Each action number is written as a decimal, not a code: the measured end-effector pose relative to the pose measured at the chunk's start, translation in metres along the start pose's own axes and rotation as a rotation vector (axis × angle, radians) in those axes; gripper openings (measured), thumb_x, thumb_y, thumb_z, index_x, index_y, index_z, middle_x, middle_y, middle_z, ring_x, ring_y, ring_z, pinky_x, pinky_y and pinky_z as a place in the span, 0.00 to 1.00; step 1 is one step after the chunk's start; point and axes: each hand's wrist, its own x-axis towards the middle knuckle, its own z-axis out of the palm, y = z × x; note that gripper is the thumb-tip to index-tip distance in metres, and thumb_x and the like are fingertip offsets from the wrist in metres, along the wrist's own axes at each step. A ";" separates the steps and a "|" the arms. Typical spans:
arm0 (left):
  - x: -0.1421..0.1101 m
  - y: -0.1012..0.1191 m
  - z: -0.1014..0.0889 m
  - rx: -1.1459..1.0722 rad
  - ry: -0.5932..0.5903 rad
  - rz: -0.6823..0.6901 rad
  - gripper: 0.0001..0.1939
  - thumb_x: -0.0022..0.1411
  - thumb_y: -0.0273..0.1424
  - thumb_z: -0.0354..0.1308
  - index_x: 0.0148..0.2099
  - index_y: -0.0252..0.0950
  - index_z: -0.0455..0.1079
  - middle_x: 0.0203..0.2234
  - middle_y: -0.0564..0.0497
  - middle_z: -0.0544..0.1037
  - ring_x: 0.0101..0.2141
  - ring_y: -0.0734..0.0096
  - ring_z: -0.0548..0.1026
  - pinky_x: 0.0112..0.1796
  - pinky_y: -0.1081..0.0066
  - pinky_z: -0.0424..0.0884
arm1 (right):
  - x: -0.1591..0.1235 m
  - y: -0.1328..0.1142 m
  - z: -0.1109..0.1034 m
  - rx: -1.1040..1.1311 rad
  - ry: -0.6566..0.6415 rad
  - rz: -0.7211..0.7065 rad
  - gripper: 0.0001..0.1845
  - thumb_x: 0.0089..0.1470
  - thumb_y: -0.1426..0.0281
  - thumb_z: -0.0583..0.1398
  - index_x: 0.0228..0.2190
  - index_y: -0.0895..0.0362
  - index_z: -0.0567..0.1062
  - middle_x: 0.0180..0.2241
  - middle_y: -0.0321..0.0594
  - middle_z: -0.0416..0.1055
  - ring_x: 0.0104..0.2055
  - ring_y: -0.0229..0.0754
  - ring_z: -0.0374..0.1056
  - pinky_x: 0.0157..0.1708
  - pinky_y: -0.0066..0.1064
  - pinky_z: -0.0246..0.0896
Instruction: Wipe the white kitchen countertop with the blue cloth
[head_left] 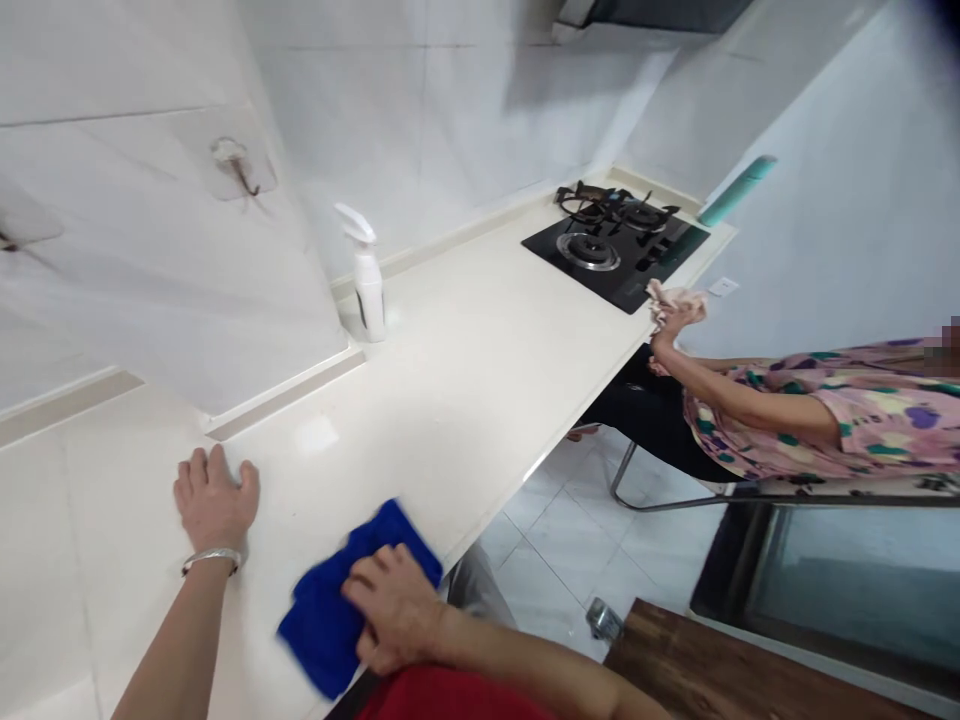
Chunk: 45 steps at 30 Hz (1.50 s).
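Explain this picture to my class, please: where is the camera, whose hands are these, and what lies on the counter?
The camera sits on a person's head, looking down at their own bare hands. The left hand, with a bracelet, rests flat on the white counter. The right hand presses a blue cloth near the counter's edge. Farther along stand a white spray bottle and a black gas stove. Another person's hand, in a patterned sleeve, holds a light cloth beside the stove.

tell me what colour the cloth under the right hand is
Deep blue. The cloth lies on the counter under the right hand, clearest in the head view.
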 end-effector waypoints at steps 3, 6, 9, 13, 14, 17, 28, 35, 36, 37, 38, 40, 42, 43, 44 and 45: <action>0.002 -0.003 0.001 0.013 0.038 0.001 0.33 0.67 0.43 0.46 0.66 0.25 0.60 0.66 0.30 0.58 0.68 0.41 0.52 0.66 0.44 0.49 | 0.012 -0.014 0.003 0.005 -0.043 -0.189 0.26 0.52 0.60 0.57 0.52 0.54 0.67 0.52 0.40 0.68 0.41 0.46 0.58 0.39 0.40 0.56; 0.004 -0.008 0.002 0.013 0.002 -0.023 0.34 0.66 0.45 0.44 0.65 0.24 0.62 0.66 0.30 0.59 0.68 0.41 0.52 0.67 0.45 0.50 | 0.002 -0.008 0.001 0.003 -0.022 -0.176 0.25 0.53 0.60 0.57 0.52 0.53 0.67 0.53 0.38 0.68 0.42 0.45 0.59 0.39 0.41 0.56; 0.005 -0.014 0.004 -0.011 0.015 0.005 0.33 0.65 0.44 0.45 0.63 0.24 0.64 0.66 0.30 0.59 0.67 0.42 0.53 0.67 0.46 0.51 | -0.022 0.017 -0.008 0.015 0.043 -0.051 0.26 0.48 0.62 0.60 0.50 0.51 0.68 0.50 0.36 0.70 0.43 0.46 0.60 0.40 0.41 0.57; -0.001 -0.019 0.001 -0.036 0.008 0.034 0.31 0.65 0.43 0.46 0.60 0.23 0.67 0.65 0.28 0.60 0.68 0.41 0.52 0.67 0.44 0.49 | -0.057 0.072 -0.037 0.005 0.212 0.147 0.31 0.40 0.69 0.59 0.50 0.53 0.71 0.50 0.40 0.69 0.46 0.49 0.62 0.47 0.43 0.56; -0.004 -0.021 -0.003 -0.043 -0.002 0.039 0.31 0.66 0.43 0.46 0.60 0.24 0.67 0.65 0.28 0.60 0.68 0.42 0.50 0.67 0.43 0.48 | -0.064 0.088 -0.046 -0.001 0.242 0.182 0.31 0.40 0.71 0.57 0.50 0.55 0.71 0.51 0.43 0.68 0.48 0.50 0.61 0.48 0.44 0.56; -0.016 -0.038 -0.027 -0.018 -0.019 0.057 0.30 0.67 0.42 0.44 0.63 0.27 0.64 0.66 0.32 0.60 0.69 0.48 0.51 0.67 0.50 0.52 | -0.075 0.135 -0.066 -0.027 0.328 0.282 0.28 0.46 0.73 0.54 0.51 0.60 0.71 0.52 0.50 0.66 0.49 0.53 0.59 0.49 0.47 0.55; -0.113 -0.161 -0.146 0.226 -0.144 -0.641 0.21 0.68 0.41 0.41 0.50 0.41 0.72 0.34 0.45 0.77 0.33 0.57 0.72 0.40 0.58 0.68 | -0.076 0.145 -0.066 -0.414 0.229 0.275 0.29 0.51 0.69 0.56 0.55 0.64 0.68 0.53 0.52 0.65 0.46 0.53 0.60 0.46 0.44 0.63; -0.133 -0.162 -0.127 0.208 -0.039 -0.686 0.19 0.68 0.41 0.41 0.48 0.40 0.70 0.50 0.43 0.75 0.44 0.55 0.73 0.41 0.60 0.65 | -0.057 0.070 -0.028 -0.286 0.035 0.028 0.33 0.50 0.69 0.56 0.58 0.65 0.65 0.55 0.54 0.64 0.50 0.54 0.60 0.44 0.42 0.66; -0.133 -0.163 -0.126 0.209 -0.036 -0.686 0.18 0.68 0.41 0.41 0.47 0.41 0.70 0.49 0.43 0.76 0.44 0.56 0.73 0.41 0.60 0.65 | -0.050 0.055 -0.019 -0.270 0.009 -0.001 0.34 0.50 0.69 0.56 0.58 0.65 0.65 0.55 0.54 0.63 0.50 0.54 0.59 0.44 0.43 0.65; -0.134 -0.164 -0.125 0.210 -0.034 -0.684 0.18 0.68 0.40 0.41 0.47 0.41 0.70 0.49 0.44 0.76 0.43 0.57 0.73 0.40 0.61 0.64 | -0.042 0.040 -0.011 -0.254 -0.021 -0.033 0.34 0.49 0.69 0.56 0.59 0.64 0.65 0.56 0.54 0.63 0.50 0.54 0.59 0.45 0.43 0.65; -0.134 -0.165 -0.125 0.212 -0.032 -0.680 0.17 0.68 0.40 0.41 0.46 0.42 0.70 0.48 0.45 0.76 0.43 0.57 0.73 0.39 0.62 0.63 | -0.034 0.025 -0.003 -0.237 -0.055 -0.070 0.35 0.49 0.69 0.56 0.59 0.64 0.64 0.56 0.53 0.63 0.50 0.55 0.59 0.45 0.44 0.65; -0.135 -0.168 -0.124 0.215 -0.026 -0.673 0.17 0.69 0.40 0.41 0.45 0.42 0.70 0.47 0.46 0.76 0.41 0.59 0.73 0.38 0.63 0.62 | -0.017 -0.005 0.011 -0.202 -0.130 -0.149 0.36 0.49 0.69 0.56 0.61 0.63 0.63 0.58 0.53 0.62 0.50 0.55 0.59 0.47 0.45 0.64; -0.137 -0.170 -0.124 0.214 -0.019 -0.663 0.16 0.69 0.39 0.41 0.45 0.41 0.70 0.45 0.46 0.76 0.40 0.61 0.73 0.37 0.65 0.61 | -0.001 -0.033 0.023 -0.169 -0.203 -0.235 0.37 0.50 0.68 0.56 0.62 0.63 0.61 0.60 0.54 0.61 0.50 0.55 0.59 0.47 0.46 0.63; -0.138 -0.171 -0.123 0.211 -0.016 -0.657 0.16 0.69 0.38 0.42 0.45 0.41 0.70 0.45 0.46 0.76 0.40 0.62 0.72 0.36 0.65 0.61 | 0.008 -0.047 0.029 -0.155 -0.237 -0.275 0.38 0.50 0.68 0.56 0.62 0.64 0.60 0.60 0.54 0.60 0.50 0.55 0.59 0.47 0.46 0.63; -0.138 -0.171 -0.123 0.206 -0.013 -0.652 0.16 0.69 0.38 0.42 0.45 0.41 0.70 0.44 0.47 0.76 0.40 0.62 0.72 0.36 0.66 0.61 | 0.015 -0.060 0.036 -0.141 -0.268 -0.315 0.39 0.50 0.67 0.57 0.63 0.64 0.59 0.61 0.54 0.60 0.49 0.55 0.59 0.46 0.46 0.63; -0.139 -0.171 -0.123 0.202 -0.011 -0.647 0.16 0.69 0.38 0.42 0.44 0.41 0.70 0.44 0.47 0.77 0.39 0.63 0.72 0.36 0.66 0.60 | 0.023 -0.072 0.042 -0.127 -0.294 -0.357 0.40 0.50 0.66 0.57 0.63 0.64 0.59 0.61 0.55 0.60 0.49 0.55 0.59 0.45 0.46 0.63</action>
